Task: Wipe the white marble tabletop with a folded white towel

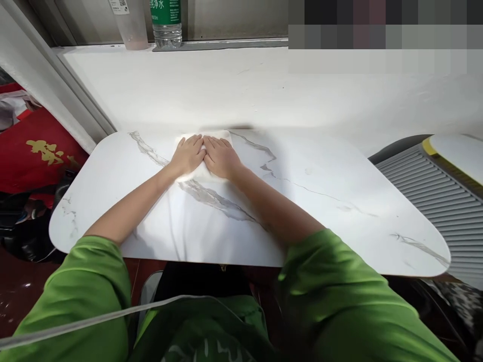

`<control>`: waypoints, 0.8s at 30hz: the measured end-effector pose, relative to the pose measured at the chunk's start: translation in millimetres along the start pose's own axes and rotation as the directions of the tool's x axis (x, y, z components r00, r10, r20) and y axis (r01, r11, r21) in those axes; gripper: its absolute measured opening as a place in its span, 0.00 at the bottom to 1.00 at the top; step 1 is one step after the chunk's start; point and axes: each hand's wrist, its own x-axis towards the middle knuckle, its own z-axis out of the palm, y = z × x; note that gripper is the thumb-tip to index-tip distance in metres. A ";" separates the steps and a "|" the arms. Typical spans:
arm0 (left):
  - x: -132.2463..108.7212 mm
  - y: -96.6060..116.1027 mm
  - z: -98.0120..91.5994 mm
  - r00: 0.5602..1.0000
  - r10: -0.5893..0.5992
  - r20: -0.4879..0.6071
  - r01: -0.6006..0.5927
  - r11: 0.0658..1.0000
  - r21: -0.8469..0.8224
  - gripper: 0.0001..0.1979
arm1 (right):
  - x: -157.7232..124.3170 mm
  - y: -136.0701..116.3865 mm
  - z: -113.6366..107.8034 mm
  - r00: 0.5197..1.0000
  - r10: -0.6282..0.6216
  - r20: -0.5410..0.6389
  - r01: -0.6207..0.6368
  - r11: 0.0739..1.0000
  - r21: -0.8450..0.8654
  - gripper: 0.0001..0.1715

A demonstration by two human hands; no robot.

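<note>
A soft-looking white square sheet [205,175] lies on the marbled white table [324,201] close to its far edge; I cannot tell whether it is cloth or paper. My left hand [187,155] rests flat on the sheet's left half, fingers stretched forward. Beside it, my right hand [222,158] lies flat on the right half, and the thumbs meet in the middle. Both palms face down, and the hands cover most of the sheet.
A white wall [226,90] stands behind the table. On its ledge are a green-labelled water bottle [167,30] and a translucent cup [132,27]. Left of the table is a red bag [41,151]; at right, a grey ribbed panel [430,201]. A pale cord [94,318] crosses below.
</note>
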 end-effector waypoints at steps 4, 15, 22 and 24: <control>-68.8 12.1 -5.4 0.998 0.058 -0.031 -0.057 0.998 0.026 0.26 | -50.0 -43.7 -9.1 0.999 -0.043 -0.010 0.043 0.999 -0.032 0.36; -194.6 27.6 -15.8 1.000 0.020 -0.014 -0.020 0.998 0.052 0.28 | -127.3 -122.4 -25.7 0.974 -0.225 -0.010 0.225 0.974 0.040 0.37; -107.6 -30.7 -15.1 0.989 -0.136 -0.065 0.138 0.990 0.025 0.26 | -20.7 -86.5 1.5 0.977 -0.213 0.007 0.212 0.974 0.082 0.32; -70.8 -50.3 -16.6 0.991 -0.116 -0.072 0.117 0.993 0.011 0.26 | 14.0 -73.5 13.2 0.984 -0.179 -0.005 0.179 0.982 0.060 0.32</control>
